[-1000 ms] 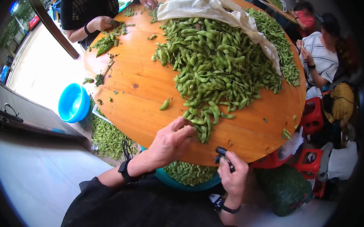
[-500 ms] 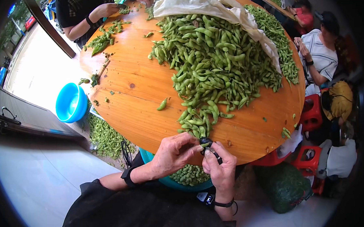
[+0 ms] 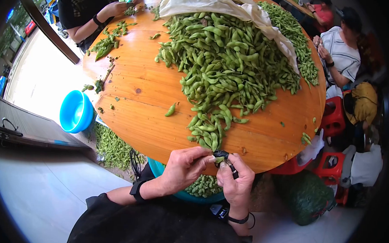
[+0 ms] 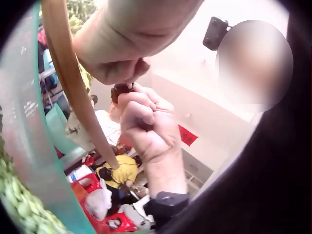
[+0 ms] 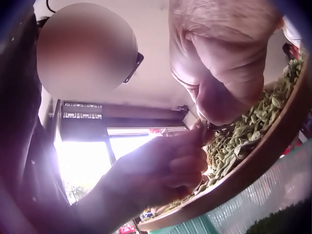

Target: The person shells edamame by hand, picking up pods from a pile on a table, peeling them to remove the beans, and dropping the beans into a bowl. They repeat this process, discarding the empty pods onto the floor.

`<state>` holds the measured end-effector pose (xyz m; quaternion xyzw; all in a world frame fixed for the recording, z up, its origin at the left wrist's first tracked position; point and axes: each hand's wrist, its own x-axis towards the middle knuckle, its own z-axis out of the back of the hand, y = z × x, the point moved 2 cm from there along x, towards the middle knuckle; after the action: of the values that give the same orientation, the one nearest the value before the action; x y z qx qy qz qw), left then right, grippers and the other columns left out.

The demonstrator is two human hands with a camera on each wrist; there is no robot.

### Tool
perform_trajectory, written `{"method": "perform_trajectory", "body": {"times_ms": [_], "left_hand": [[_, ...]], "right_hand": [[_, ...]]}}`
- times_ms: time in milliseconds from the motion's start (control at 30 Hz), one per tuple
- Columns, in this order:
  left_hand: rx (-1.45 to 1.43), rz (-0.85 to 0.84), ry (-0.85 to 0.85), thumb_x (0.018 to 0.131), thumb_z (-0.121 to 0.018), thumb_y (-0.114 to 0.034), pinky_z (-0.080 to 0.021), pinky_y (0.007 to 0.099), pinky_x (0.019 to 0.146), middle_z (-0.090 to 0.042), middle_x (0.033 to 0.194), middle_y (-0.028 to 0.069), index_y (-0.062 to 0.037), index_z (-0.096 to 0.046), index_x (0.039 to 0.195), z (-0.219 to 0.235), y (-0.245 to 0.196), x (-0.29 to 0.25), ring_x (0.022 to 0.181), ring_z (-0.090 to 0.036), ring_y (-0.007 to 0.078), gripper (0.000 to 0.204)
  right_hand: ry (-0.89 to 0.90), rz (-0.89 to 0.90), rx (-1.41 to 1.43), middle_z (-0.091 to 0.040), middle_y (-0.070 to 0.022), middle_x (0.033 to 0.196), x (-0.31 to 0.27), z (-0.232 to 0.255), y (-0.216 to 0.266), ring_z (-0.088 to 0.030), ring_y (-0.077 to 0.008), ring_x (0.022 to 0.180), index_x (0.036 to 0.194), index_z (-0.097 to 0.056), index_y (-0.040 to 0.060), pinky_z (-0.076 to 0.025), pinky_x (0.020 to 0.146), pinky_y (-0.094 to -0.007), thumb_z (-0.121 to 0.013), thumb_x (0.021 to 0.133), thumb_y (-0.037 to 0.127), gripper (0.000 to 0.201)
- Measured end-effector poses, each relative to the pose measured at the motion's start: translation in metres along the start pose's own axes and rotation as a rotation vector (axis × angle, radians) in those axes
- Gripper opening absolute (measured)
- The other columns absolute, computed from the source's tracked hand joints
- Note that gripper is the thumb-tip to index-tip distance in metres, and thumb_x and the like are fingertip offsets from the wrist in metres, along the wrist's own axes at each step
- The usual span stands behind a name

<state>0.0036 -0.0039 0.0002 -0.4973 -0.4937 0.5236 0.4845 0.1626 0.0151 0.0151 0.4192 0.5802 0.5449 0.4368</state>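
At the near table edge, my left hand (image 3: 179,169) pinches a green soybean pod (image 3: 219,159) between thumb and forefinger. My right hand (image 3: 235,177) grips a small black tool (image 3: 221,153), its end right at the pod. Fingers hide much of the tool, and I cannot tell its exact kind. Both hands meet fingertip to fingertip in the right wrist view, the left hand (image 5: 168,168) below the right. Just beyond them, a tongue of loose pods (image 3: 207,133) runs down from the big soybean pile (image 3: 231,66). Under the hands, a teal tub (image 3: 155,166) holds many pods (image 3: 204,186).
Pale cloth (image 3: 208,5) covers the pile's back. One loose pod (image 3: 170,110) lies on the wooden table (image 3: 146,132). A blue basin (image 3: 75,112) stands left, near floor pods (image 3: 117,148). Red stools (image 3: 331,166) and a dark green sack (image 3: 302,198) are right. Other people sit around.
The right hand has come left with the black tool to meet the left hand, which has taken a pod from the table edge. Over the last half second both hands stay almost still.
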Motion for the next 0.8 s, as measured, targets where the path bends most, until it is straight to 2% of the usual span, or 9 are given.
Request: {"method": "perform_trajectory", "body": {"times_ms": [33, 100, 167, 233, 333, 433, 600, 667, 800], "left_hand": [[0.285, -0.316, -0.104, 0.096, -0.066, -0.014, -0.048, 0.0281, 0.051, -0.064, 0.07, 0.0098, 0.0022, -0.066, 0.104, -0.002, -0.003, -0.002, 0.058, -0.062, 0.0139, 0.018], [0.289, -0.358, -0.087, 0.094, -0.067, -0.011, -0.052, 0.0299, 0.057, -0.063, 0.068, 0.0108, 0.0039, -0.065, 0.109, -0.004, -0.007, -0.004, 0.063, -0.066, 0.015, 0.021], [0.17, -0.075, 0.112, 0.094, -0.066, -0.014, -0.054, 0.0349, 0.061, -0.067, 0.073, 0.0161, 0.0029, -0.064, 0.102, -0.002, -0.013, -0.003, 0.07, -0.071, 0.0297, 0.019], [0.167, 0.013, 0.164, 0.097, -0.063, -0.018, -0.052, 0.0336, 0.058, -0.064, 0.069, 0.0148, 0.0026, -0.062, 0.098, 0.002, -0.01, 0.0, 0.064, -0.069, 0.0245, 0.02], [-0.143, 0.199, 0.326, 0.105, -0.052, -0.028, -0.044, 0.0257, 0.05, -0.061, 0.064, 0.0031, -0.0016, -0.058, 0.087, 0.006, -0.002, 0.002, 0.054, -0.055, 0.008, 0.032], [-0.272, 0.286, 0.48, 0.106, -0.049, -0.031, -0.042, 0.0223, 0.049, -0.063, 0.067, -0.0005, -0.0043, -0.06, 0.09, 0.017, 0.0, 0.006, 0.054, -0.055, 0.0051, 0.033], [-0.288, 0.382, 0.533, 0.106, -0.049, -0.03, -0.043, 0.0236, 0.048, -0.063, 0.066, 0.0009, -0.0038, -0.06, 0.101, 0.02, -0.006, 0.009, 0.053, -0.055, 0.0066, 0.029], [0.077, 0.044, 0.423, 0.105, -0.05, -0.027, -0.045, 0.0283, 0.048, -0.061, 0.061, 0.0035, -0.0023, -0.06, 0.108, 0.019, -0.01, 0.008, 0.05, -0.058, 0.0122, 0.027], [0.221, -0.121, 0.425, 0.104, -0.052, -0.027, -0.045, 0.0335, 0.048, -0.059, 0.057, 0.0058, -0.0012, -0.06, 0.112, 0.017, -0.012, 0.007, 0.049, -0.059, 0.0202, 0.028]], "right_hand": [[-0.002, -0.002, 0.0, -0.051, -0.0011, 0.079, -0.001, -0.001, 0.0, -0.05, -0.0051, 0.056, 0.106, -0.063, -0.008, -0.04, 0.047, -0.0219, -0.057, 0.093, -0.004, 0.015], [-0.04, 0.003, -0.026, -0.051, -0.0006, 0.08, -0.001, -0.001, 0.001, -0.05, -0.0051, 0.056, 0.105, -0.063, -0.0081, -0.04, 0.048, -0.0218, -0.057, 0.093, -0.004, 0.015], [-0.015, 0.064, -0.078, -0.051, -0.0008, 0.079, -0.001, -0.001, -0.002, -0.05, -0.0052, 0.056, 0.105, -0.063, -0.0079, -0.04, 0.048, -0.022, -0.057, 0.093, -0.004, 0.014], [0.008, 0.122, -0.134, -0.051, -0.001, 0.079, -0.002, 0.0, -0.002, -0.05, -0.0052, 0.056, 0.106, -0.063, -0.0078, -0.04, 0.048, -0.0223, -0.057, 0.093, -0.004, 0.014], [0.084, -0.091, 0.297, -0.053, -0.0013, 0.077, -0.002, 0.003, -0.002, -0.045, -0.0051, 0.055, 0.113, -0.061, -0.0063, -0.035, 0.046, -0.0221, -0.057, 0.095, -0.002, 0.019], [0.181, -0.317, 0.559, -0.052, -0.0005, 0.075, 0.002, 0.015, -0.011, -0.042, -0.0039, 0.054, 0.115, -0.062, -0.0045, -0.032, 0.045, -0.0209, -0.056, 0.096, 0.0, 0.02], [0.209, -0.299, 0.477, -0.053, 0.0011, 0.076, 0.004, 0.009, -0.005, -0.044, -0.0044, 0.054, 0.116, -0.063, -0.0026, -0.033, 0.045, -0.0212, -0.059, 0.096, 0.002, 0.021], [0.024, -0.102, 0.044, -0.054, 0.0015, 0.079, 0.006, 0.003, 0.005, -0.049, -0.0052, 0.056, 0.112, -0.065, -0.0031, -0.038, 0.048, -0.022, -0.065, 0.093, 0.004, 0.02], [0.117, -0.042, -0.05, -0.053, -0.0001, 0.08, 0.009, 0.004, 0.005, -0.052, -0.0048, 0.058, 0.106, -0.066, -0.0048, -0.041, 0.05, -0.0222, -0.069, 0.09, 0.002, 0.018]]}}
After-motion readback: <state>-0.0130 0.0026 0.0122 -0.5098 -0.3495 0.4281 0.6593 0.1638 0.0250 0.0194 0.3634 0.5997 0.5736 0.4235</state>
